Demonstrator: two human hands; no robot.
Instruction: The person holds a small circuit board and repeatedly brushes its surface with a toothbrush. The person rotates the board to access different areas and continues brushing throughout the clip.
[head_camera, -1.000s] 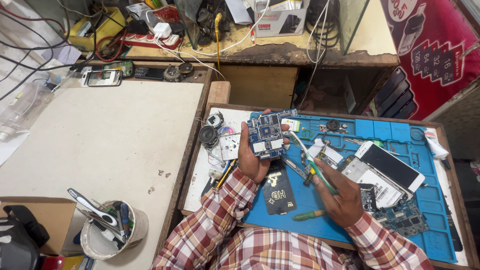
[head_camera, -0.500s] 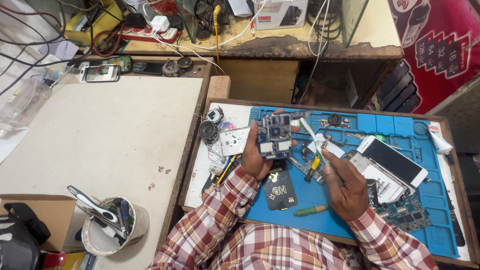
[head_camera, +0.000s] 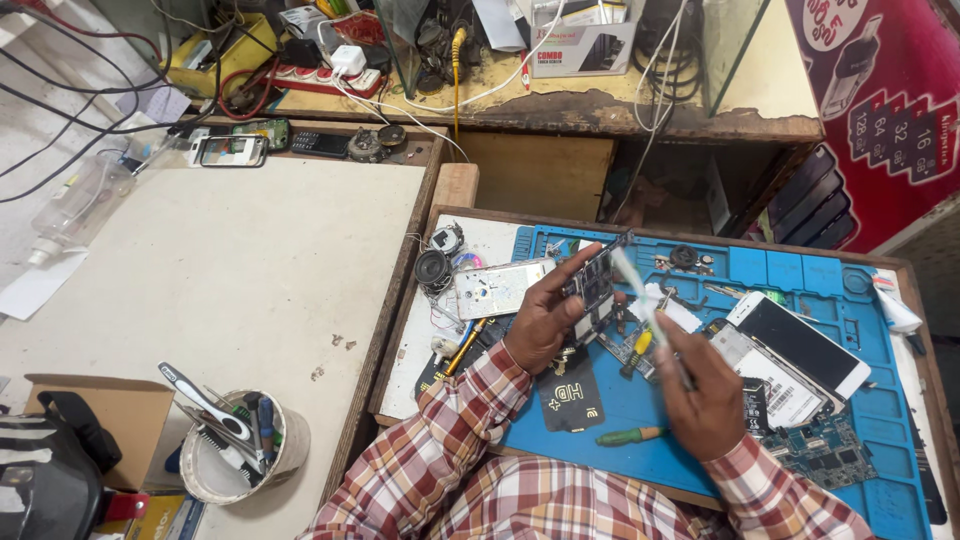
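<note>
overhead, i see left hand (head_camera: 540, 325) clamped on circuit board (head_camera: 595, 285) above blue mat (head_camera: 640, 400); right hand (head_camera: 705, 385) fingers pinch white brush (head_camera: 640, 300). white phone (head_camera: 800, 345) beside; red poster (head_camera: 880, 100) far right, white box (head_camera: 580, 45) on shelf.

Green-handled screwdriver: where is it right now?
Head view: the green-handled screwdriver lies on the blue mat, near its front edge, just left of the right hand and right of a black card.
</note>
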